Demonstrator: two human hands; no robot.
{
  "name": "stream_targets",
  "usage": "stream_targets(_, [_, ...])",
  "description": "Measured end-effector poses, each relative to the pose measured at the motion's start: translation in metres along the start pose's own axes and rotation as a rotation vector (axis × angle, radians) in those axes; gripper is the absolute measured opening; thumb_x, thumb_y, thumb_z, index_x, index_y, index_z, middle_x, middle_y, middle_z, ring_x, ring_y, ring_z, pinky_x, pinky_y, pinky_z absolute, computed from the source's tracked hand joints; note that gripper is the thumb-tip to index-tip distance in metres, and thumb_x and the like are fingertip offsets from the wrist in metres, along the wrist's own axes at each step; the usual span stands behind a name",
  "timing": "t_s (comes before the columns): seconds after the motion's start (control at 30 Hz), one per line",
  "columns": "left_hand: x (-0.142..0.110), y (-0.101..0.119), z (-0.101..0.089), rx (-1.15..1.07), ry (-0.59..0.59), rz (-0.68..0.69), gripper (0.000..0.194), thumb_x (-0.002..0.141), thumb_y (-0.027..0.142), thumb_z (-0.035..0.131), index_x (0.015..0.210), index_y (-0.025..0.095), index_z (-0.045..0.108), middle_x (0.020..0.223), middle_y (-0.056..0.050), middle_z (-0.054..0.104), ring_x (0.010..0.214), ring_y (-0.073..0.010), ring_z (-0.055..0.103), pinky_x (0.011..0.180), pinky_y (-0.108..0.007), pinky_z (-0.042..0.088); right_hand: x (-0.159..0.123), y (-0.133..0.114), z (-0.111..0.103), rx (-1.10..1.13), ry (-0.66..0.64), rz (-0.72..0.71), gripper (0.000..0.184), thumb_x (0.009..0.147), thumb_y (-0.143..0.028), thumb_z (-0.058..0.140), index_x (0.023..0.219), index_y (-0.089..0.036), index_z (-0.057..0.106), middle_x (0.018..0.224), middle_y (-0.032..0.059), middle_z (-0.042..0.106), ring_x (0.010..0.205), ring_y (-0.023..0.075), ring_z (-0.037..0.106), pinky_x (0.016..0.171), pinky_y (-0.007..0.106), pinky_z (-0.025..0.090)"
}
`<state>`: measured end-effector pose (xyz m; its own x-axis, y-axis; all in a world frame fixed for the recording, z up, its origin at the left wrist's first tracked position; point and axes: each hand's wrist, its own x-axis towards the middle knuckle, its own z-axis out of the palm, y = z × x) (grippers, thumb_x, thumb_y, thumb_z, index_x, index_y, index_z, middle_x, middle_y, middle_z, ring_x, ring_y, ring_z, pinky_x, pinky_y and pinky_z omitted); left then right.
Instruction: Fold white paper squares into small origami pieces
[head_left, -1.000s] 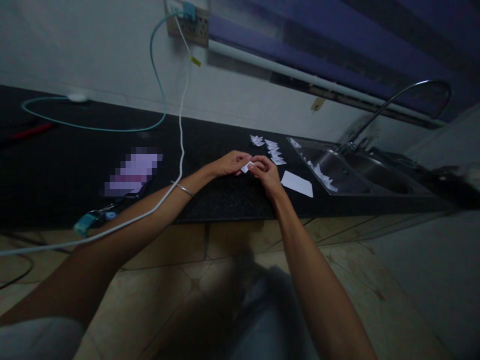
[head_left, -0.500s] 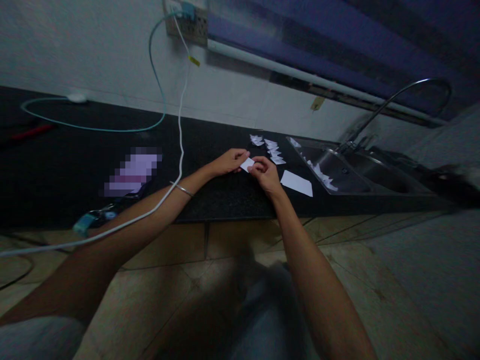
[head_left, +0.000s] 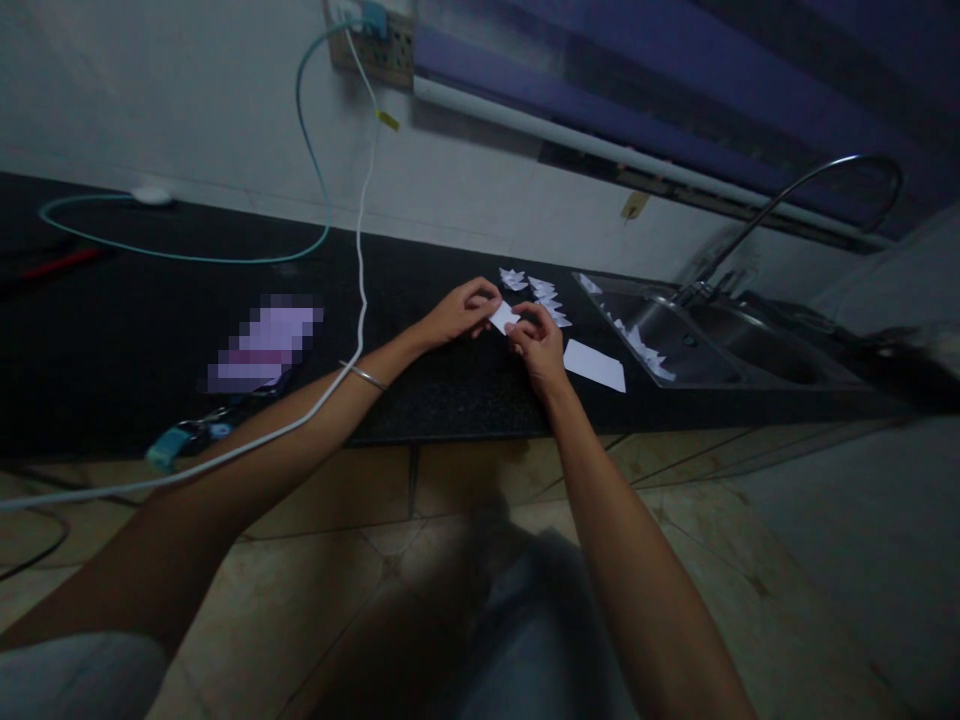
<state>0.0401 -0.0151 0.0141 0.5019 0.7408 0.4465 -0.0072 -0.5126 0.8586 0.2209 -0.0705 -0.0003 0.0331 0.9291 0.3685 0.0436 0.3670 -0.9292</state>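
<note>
A small white piece of paper [head_left: 504,318] is held just over the dark countertop [head_left: 435,400]. My left hand [head_left: 466,308] pinches its left edge, and my right hand [head_left: 538,340] grips it from the right with thumb and fingers. Behind my right hand, folded white paper pieces [head_left: 547,292] stand in a row, with a smaller cluster of folded paper [head_left: 513,279] to their left. Flat white sheets [head_left: 594,366] lie on the counter just right of my right hand. More folded paper pieces [head_left: 641,346] rest along the sink's left rim.
A steel sink [head_left: 724,372] with a curved faucet [head_left: 787,185] is at the right. A white cable [head_left: 361,260] hangs from the wall outlet [head_left: 375,50] across my left forearm. A blurred-out purple item [head_left: 266,345] and a teal cable [head_left: 225,260] lie on the left.
Both hands have shifted slightly up and right with the paper, and more of its white surface shows between them. The other paper pieces have stayed in place.
</note>
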Motion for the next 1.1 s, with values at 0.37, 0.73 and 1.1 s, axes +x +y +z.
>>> stream_targets(0.37, [0.002,0.0,0.0,0.071,0.061,0.067,0.028,0.076,0.032,0.076,0.096,0.013,0.07,0.097,-0.01,0.073,0.084,-0.0159,0.067,0.077,-0.031,0.053,0.005,0.003,-0.004,0.134,0.118,0.138,0.018,0.07,-0.028,0.071,0.088,-0.026,0.073,0.081,0.0004,0.069,0.07,0.0143,0.06,0.06,0.028,0.049])
stream_targets(0.73, [-0.003,0.015,-0.001,-0.013,0.062,-0.08,0.025,0.08,0.037,0.075,0.093,0.016,0.07,0.075,-0.005,0.069,0.055,-0.0106,0.054,0.046,-0.026,0.039,0.002,-0.003,-0.003,0.088,0.086,0.145,0.024,0.068,-0.035,0.074,0.091,-0.03,0.071,0.101,0.0005,0.07,0.088,0.0179,0.062,0.067,0.03,0.049])
stream_targets(1.1, [-0.002,0.011,-0.001,0.024,0.055,-0.06,0.031,0.079,0.045,0.077,0.085,0.016,0.069,0.073,-0.005,0.069,0.054,-0.0091,0.053,0.048,-0.024,0.04,0.001,-0.002,-0.002,0.054,0.13,0.127,0.031,0.068,-0.049,0.08,0.088,-0.026,0.072,0.091,0.0014,0.071,0.082,0.0183,0.063,0.064,0.031,0.048])
